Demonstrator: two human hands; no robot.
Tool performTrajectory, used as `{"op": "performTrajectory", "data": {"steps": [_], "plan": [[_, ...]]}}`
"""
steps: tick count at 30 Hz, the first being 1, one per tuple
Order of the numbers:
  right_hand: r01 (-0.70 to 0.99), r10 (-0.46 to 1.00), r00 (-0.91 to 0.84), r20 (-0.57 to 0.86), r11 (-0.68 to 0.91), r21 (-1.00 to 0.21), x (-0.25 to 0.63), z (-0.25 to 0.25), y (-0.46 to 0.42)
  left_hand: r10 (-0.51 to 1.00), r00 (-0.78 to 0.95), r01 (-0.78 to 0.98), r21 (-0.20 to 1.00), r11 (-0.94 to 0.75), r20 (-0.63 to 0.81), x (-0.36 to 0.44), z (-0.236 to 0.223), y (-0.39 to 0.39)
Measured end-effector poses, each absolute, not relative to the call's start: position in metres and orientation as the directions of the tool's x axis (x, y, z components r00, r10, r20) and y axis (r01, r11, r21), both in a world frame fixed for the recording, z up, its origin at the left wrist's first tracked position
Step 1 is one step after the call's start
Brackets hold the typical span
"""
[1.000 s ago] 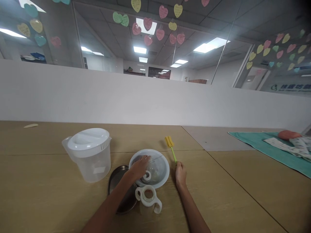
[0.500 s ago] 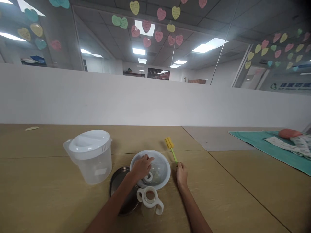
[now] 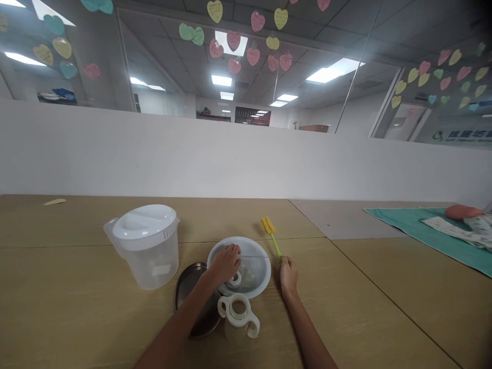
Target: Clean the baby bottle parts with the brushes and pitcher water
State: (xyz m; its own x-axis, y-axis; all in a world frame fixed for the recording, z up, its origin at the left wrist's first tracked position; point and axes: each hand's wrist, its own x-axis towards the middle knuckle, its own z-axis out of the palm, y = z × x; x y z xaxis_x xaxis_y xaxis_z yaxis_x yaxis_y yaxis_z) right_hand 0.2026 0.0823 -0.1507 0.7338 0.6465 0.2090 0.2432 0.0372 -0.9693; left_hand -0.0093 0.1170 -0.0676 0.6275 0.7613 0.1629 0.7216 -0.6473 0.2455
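Note:
My right hand (image 3: 288, 277) is wrapped round the green handle of a bottle brush (image 3: 274, 238); its yellow sponge head points up and away, right of a white bowl (image 3: 265, 274). Over the left part of that bowl is my left hand (image 3: 226, 264), its fingers curled together. Whatever those fingers hold, if anything, is hidden. Just below them a white ring-shaped piece (image 3: 235, 280) shows in the bowl, among clear contents hard to make out. A clear baby bottle (image 3: 239, 316) with a white two-handled collar stands in front of the bowl, its top open.
A lidded clear plastic pitcher (image 3: 151, 256) stands at the left. Under my left forearm lies a dark metal tray (image 3: 188, 287), close against the bowl. A teal cloth (image 3: 403, 225) with folded fabric and a red item (image 3: 463, 211) lies far right. A white wall (image 3: 230, 159) closes the back.
My left hand's index finger, stretched out before, is now drawn in with the others. The right hand and brush hold nearly the same place. The view has shifted slightly.

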Motion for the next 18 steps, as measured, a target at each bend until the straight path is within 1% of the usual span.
{"op": "performTrajectory", "data": {"steps": [8, 14, 18], "plan": [[0.245, 0.652, 0.728, 0.213, 0.042, -0.969, 0.2016, -0.1504, 0.082, 0.786, 0.603, 0.732, 0.298, -0.613, 0.138, -0.0126, -0.0695, 0.1193], [0.243, 0.651, 0.727, 0.218, 0.052, -0.969, 0.2024, -0.1511, 0.0831, 0.761, 0.64, 0.687, 0.365, -0.629, 0.108, -0.013, -0.0677, 0.1192], [0.234, 0.649, 0.731, 0.213, 0.054, -0.971, 0.2031, -0.1522, 0.0843, 0.776, 0.617, 0.678, 0.414, -0.607, 0.129, -0.0119, -0.0607, 0.1184]]}}
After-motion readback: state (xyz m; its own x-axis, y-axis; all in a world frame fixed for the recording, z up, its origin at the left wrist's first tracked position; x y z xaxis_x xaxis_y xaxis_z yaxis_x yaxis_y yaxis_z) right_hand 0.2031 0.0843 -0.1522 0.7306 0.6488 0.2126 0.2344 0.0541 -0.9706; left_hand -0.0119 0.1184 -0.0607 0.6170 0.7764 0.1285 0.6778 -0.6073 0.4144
